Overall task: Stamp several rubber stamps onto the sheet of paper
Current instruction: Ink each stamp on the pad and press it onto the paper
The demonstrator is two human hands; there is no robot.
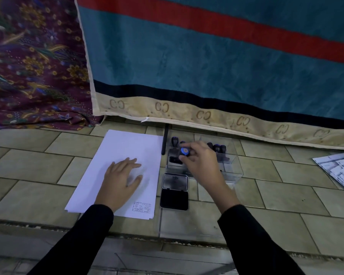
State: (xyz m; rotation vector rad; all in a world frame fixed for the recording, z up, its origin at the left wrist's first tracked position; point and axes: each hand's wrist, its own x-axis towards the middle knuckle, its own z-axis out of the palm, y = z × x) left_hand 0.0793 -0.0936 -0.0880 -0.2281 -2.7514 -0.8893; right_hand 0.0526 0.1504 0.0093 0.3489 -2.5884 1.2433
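Pinching a blue-topped stamp (184,151) with right hand (202,161) fingertips, over the clear box (233,171) of stamps. Pressing the paper (125,147) flat with open left hand (121,178). Picking the next stamp, probably. Needing next: dipping in open ink pad (174,199), then pressing on paper.

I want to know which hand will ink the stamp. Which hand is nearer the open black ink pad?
Right. The right hand hovers just beyond the open black ink pad; the left hand rests flat on the white paper sheet.

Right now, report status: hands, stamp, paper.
Left hand flat on paper. Right hand gripping blue-topped stamp. One print on sheet. Ink pad open, nothing blocking.
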